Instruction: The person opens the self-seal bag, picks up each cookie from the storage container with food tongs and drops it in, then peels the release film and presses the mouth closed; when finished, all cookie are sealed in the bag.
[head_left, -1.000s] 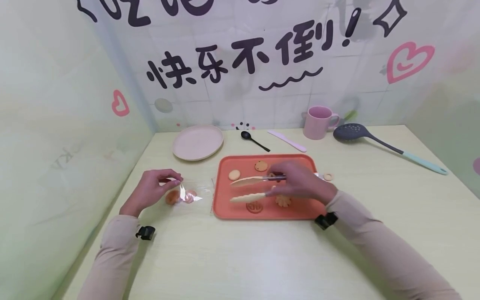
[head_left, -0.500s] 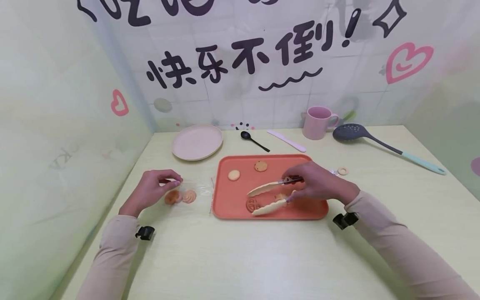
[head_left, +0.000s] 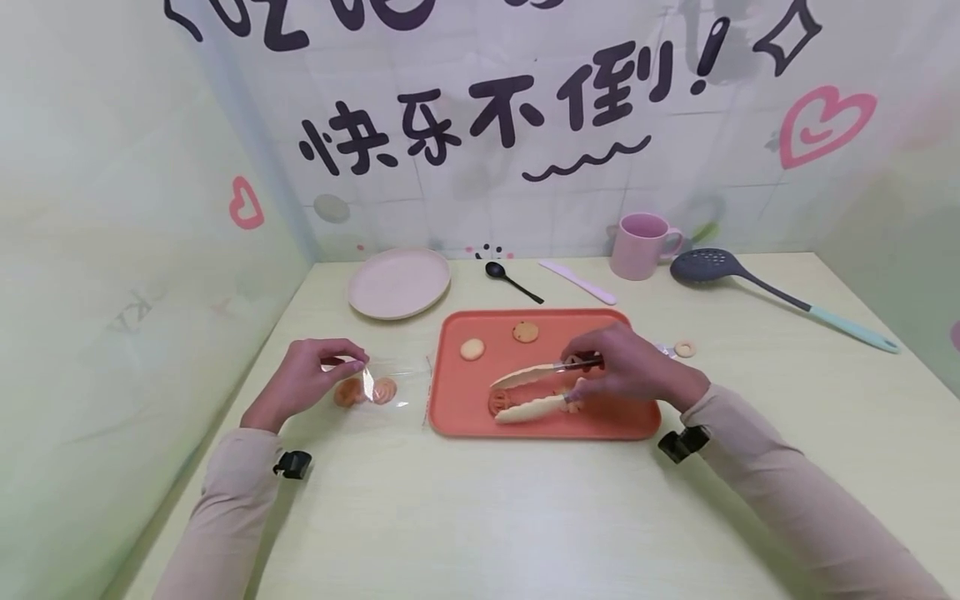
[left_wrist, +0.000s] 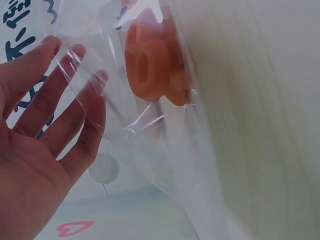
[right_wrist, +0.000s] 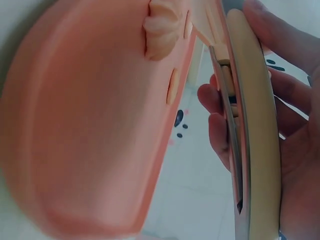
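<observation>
My left hand (head_left: 303, 379) pinches the edge of a clear plastic bag (head_left: 408, 392) lying left of the tray. Inside that bag are two cookies (head_left: 385, 390); the left wrist view shows orange-brown shapes (left_wrist: 150, 60) through the film. With my right hand (head_left: 622, 367) I hold cream-tipped tongs (head_left: 531, 410) over the orange tray (head_left: 461, 421). Their two tips stand apart on either side of a brown patterned cookie (head_left: 498, 402). A flower-shaped cookie (right_wrist: 162, 30) lies under the tongs near my right fingers. Farther back on the tray are a pale round cookie (head_left: 472, 349) and a speckled cookie (head_left: 525, 332).
Behind the tray stand a pink plate (head_left: 399, 283), a black spoon (head_left: 512, 282), a pink knife (head_left: 577, 282) and a pink mug (head_left: 636, 247). A slotted spoon (head_left: 772, 290) lies at the back right. A printed wall (head_left: 480, 200) closes the back.
My right hand has moved right and turned the tongs, whose tips have come down around the brown cookie. My left hand has stayed on the bag's edge.
</observation>
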